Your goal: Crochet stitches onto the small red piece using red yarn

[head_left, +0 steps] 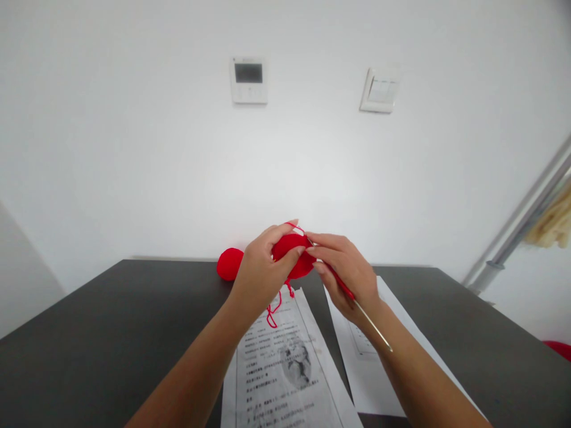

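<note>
Two hands are brought close together above the table (156, 348). The red crochet piece (291, 244) is clamped between the thumb and fingers of the left hand (264, 257), at the centre of the grip, with its long axis laid roughly sideways; its middle is crossed by the left thumb. A crochet hook (342, 285) is pinched in the right hand (352, 272). It is slanted, its working end pointed up and leftward into the piece's right edge, its bare metal end pointed down and rightward over the right wrist. A thin strand of red yarn is stretched from the left fingertips to the hook's working end.

Left of the grip, a ball of red yarn (229, 265) is set near the wall (285, 154), partly covered by the left hand. Below the grip, a loose yarn tail (273, 316) is hung over a printed sheet (276, 380), which is partly hidden by the left forearm. A second sheet (375, 389), lower right, is overlapped by the right forearm. Above the grip, a control panel (248, 81) and a light switch (380, 91) are mounted.
</note>
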Motion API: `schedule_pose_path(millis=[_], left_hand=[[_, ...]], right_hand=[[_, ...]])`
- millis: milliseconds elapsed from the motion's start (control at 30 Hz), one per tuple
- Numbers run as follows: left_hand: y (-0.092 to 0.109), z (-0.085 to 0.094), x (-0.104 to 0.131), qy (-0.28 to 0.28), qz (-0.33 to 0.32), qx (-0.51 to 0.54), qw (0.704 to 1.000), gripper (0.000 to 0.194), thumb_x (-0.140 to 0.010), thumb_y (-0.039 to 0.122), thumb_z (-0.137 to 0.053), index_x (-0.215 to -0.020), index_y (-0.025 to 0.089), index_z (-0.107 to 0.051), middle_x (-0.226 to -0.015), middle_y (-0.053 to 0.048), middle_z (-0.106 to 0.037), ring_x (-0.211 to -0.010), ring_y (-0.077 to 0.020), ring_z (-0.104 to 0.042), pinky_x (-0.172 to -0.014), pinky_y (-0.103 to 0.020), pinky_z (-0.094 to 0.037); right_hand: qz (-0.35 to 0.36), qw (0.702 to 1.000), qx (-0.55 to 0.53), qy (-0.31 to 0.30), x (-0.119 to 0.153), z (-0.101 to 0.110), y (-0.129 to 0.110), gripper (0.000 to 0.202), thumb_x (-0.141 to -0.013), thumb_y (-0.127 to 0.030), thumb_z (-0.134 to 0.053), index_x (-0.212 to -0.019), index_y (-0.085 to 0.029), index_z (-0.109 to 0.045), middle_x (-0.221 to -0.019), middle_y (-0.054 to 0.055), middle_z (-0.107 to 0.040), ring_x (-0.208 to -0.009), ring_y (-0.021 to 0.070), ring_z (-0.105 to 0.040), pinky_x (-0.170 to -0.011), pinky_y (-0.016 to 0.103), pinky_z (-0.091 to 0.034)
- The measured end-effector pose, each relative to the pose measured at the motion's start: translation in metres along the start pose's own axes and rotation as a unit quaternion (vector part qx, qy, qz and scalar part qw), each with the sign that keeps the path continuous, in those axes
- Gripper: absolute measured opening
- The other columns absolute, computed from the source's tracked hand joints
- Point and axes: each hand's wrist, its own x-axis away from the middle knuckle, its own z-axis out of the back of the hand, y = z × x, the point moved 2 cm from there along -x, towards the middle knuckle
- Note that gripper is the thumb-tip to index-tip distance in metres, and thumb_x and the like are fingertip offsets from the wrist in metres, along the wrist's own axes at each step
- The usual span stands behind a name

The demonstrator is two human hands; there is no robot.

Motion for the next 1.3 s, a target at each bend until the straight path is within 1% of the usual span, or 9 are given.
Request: schedule_pose_path(millis=[100, 267, 467, 667, 767, 867, 1033, 1167, 1300], left_hand=[[0.003, -0.002, 0.000, -0.017, 0.060, 0.104, 0.993, 0.040, -0.072, 0.028, -0.075, -0.110, 0.016, -0.072, -0.107, -0.009, -0.073, -0.100, -0.0240, -0.066, -0.088, -0.036, -0.052], [0.006, 0.001, -0.004, -0.074, 0.143, 0.245, 0.956, 0.032, -0.072, 0.033, -0.075, -0.096, 0.013, -0.076, -0.081, -0.008, -0.075, -0.076, -0.0178, -0.067, -0.073, -0.029, -0.053], [-0.001, 0.005, -0.010, -0.119, 0.167, 0.263, 0.943, 0.037, -0.075, 0.046, -0.072, -0.082, 0.010, -0.077, -0.073, -0.010, -0.074, -0.072, -0.0171, -0.066, -0.070, -0.027, -0.050], [-0.003, 0.010, -0.010, -0.153, 0.217, 0.227, 0.937, 0.055, -0.079, 0.062, -0.060, -0.085, 0.010, -0.077, -0.070, -0.010, -0.073, -0.061, -0.0154, -0.064, -0.061, -0.027, -0.050], [0.000, 0.014, -0.009, -0.153, 0.208, 0.196, 0.946, 0.046, -0.077, 0.055, -0.067, -0.090, 0.012, -0.077, -0.070, -0.007, -0.072, -0.062, -0.0149, -0.065, -0.062, -0.027, -0.050], [0.001, 0.016, -0.008, -0.175, 0.189, 0.174, 0.950, 0.037, -0.068, 0.035, -0.080, -0.098, 0.015, -0.076, -0.077, -0.007, -0.074, -0.072, -0.0163, -0.068, -0.070, -0.028, -0.052], [-0.001, 0.019, -0.009, -0.192, 0.160, 0.165, 0.954, 0.034, -0.065, 0.021, -0.081, -0.098, 0.016, -0.077, -0.084, -0.008, -0.076, -0.080, -0.0174, -0.068, -0.078, -0.031, -0.052], [0.002, 0.022, -0.008, -0.207, 0.169, 0.166, 0.949, 0.034, -0.064, 0.018, -0.081, -0.098, 0.017, -0.077, -0.082, -0.007, -0.076, -0.076, -0.0156, -0.067, -0.074, -0.028, -0.052], [0.005, 0.026, -0.007, -0.200, 0.191, 0.164, 0.947, 0.033, -0.059, 0.017, -0.083, -0.091, 0.013, -0.078, -0.074, -0.007, -0.074, -0.062, -0.0138, -0.064, -0.059, -0.025, -0.049]], right_hand=[[0.014, 0.999, 0.029, 0.016, 0.004, -0.006, 0.001, 0.032, -0.091, -0.011, -0.052, -0.122, -0.021, -0.056, -0.122, 0.017, -0.062, -0.110, 0.0254, -0.062, -0.087, 0.044, -0.056], [0.003, 0.999, 0.009, 0.039, 0.008, -0.010, 0.001, 0.025, -0.095, -0.020, -0.050, -0.120, -0.022, -0.057, -0.119, 0.015, -0.060, -0.105, 0.0241, -0.061, -0.081, 0.041, -0.057], [-0.026, 0.997, -0.065, 0.014, 0.006, -0.008, -0.006, 0.021, -0.098, -0.030, -0.045, -0.114, -0.025, -0.058, -0.113, 0.012, -0.062, -0.104, 0.0234, -0.062, -0.081, 0.041, -0.057], [-0.084, 0.987, -0.137, -0.013, -0.002, -0.002, -0.008, 0.018, -0.096, -0.021, -0.049, -0.103, -0.022, -0.065, -0.102, 0.009, -0.070, -0.097, 0.0212, -0.065, -0.080, 0.038, -0.056], [-0.094, 0.986, -0.140, -0.018, -0.004, -0.001, -0.006, 0.019, -0.093, -0.017, -0.050, -0.103, -0.022, -0.066, -0.100, 0.008, -0.072, -0.095, 0.0209, -0.067, -0.080, 0.038, -0.056], [-0.087, 0.987, -0.136, -0.022, -0.005, 0.000, -0.006, 0.020, -0.092, -0.016, -0.052, -0.103, -0.022, -0.067, -0.101, 0.008, -0.072, -0.095, 0.0208, -0.067, -0.079, 0.037, -0.057], [-0.072, 0.988, -0.133, -0.042, -0.007, 0.004, -0.007, 0.023, -0.092, -0.015, -0.053, -0.106, -0.023, -0.068, -0.105, 0.009, -0.072, -0.098, 0.0213, -0.067, -0.080, 0.038, -0.057], [-0.047, 0.986, -0.152, -0.056, -0.009, 0.009, -0.005, 0.027, -0.090, -0.011, -0.056, -0.111, -0.021, -0.068, -0.107, 0.010, -0.071, -0.102, 0.0213, -0.067, -0.082, 0.038, -0.057], [-0.037, 0.980, -0.186, -0.059, -0.009, 0.014, -0.004, 0.030, -0.090, -0.010, -0.056, -0.116, -0.022, -0.068, -0.107, 0.009, -0.073, -0.100, 0.0215, -0.068, -0.082, 0.039, -0.058]])
